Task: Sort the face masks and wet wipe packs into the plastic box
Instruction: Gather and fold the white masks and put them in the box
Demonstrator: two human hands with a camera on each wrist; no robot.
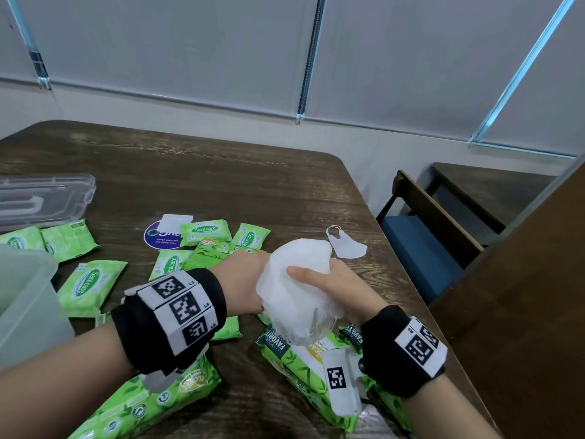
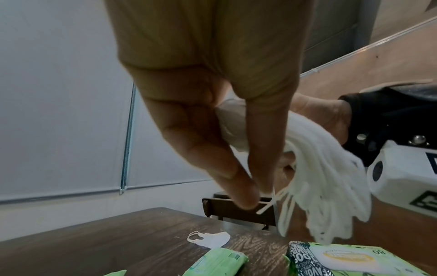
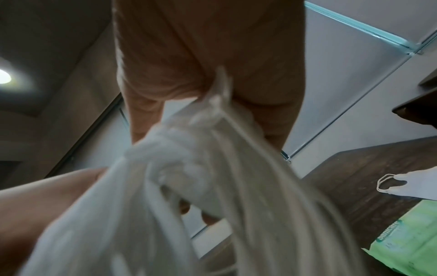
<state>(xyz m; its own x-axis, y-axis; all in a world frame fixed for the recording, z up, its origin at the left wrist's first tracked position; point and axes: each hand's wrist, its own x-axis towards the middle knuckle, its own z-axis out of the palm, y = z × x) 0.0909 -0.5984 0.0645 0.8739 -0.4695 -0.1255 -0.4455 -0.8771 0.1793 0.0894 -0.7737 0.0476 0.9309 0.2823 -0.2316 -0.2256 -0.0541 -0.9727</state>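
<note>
Both hands, the left hand (image 1: 243, 280) and the right hand (image 1: 342, 286), grip the stack of masks (image 1: 294, 289); loose ones may slip onto the tabletop (image 1: 221, 172).

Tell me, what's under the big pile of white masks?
Under the mask stack, held by left hand and right hand, lies a large wipe pack. Its middle is covered.

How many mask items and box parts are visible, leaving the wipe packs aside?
Held bundle of white face masks: 1
Loose single white face mask: 1
Translucent plastic box: 1
Clear plastic lid: 1
Total: 4
</note>
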